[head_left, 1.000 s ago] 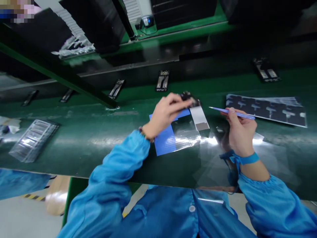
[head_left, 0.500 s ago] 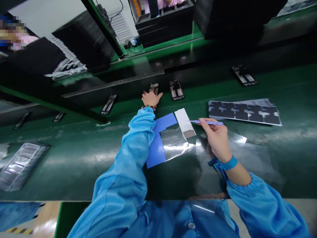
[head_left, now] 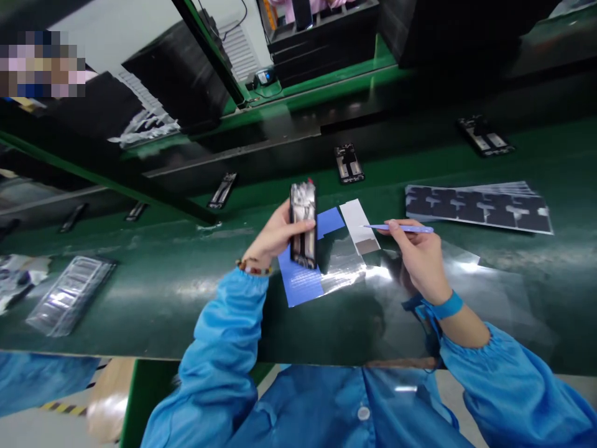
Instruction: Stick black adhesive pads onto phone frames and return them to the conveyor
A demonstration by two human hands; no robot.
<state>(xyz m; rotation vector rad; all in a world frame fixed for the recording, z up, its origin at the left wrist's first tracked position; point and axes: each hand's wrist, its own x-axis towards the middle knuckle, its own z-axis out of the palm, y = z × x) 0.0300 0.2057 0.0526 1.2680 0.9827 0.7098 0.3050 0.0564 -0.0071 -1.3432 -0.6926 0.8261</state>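
Observation:
My left hand [head_left: 275, 235] grips a phone frame [head_left: 303, 246] by its side, thumb across its face, raised above a blue sheet [head_left: 298, 286]. The frame is black-edged with silvery parts inside. My right hand [head_left: 417, 252] pinches purple tweezers [head_left: 413, 229], whose tip points left over a white card [head_left: 357, 218] with a grey-brown end. Between the blue sheet and my right hand lies clear film [head_left: 347, 267], shining with reflections. To the right of the card rests a fanned stack of sheets with black stickers [head_left: 480, 208].
More phone frames lie along the green bench, one [head_left: 349, 163] behind the card, another [head_left: 485, 135] far right, one [head_left: 222, 190] left. A green post [head_left: 186, 208] slants down at left. Plastic-wrapped trays [head_left: 72, 295] lie at front left. Black bins [head_left: 321, 53] stand behind.
My left hand has lifted a phone frame from the back of the bench and brought it towards me over the blue sheet. My right hand still holds the tweezers; the view has shifted slightly.

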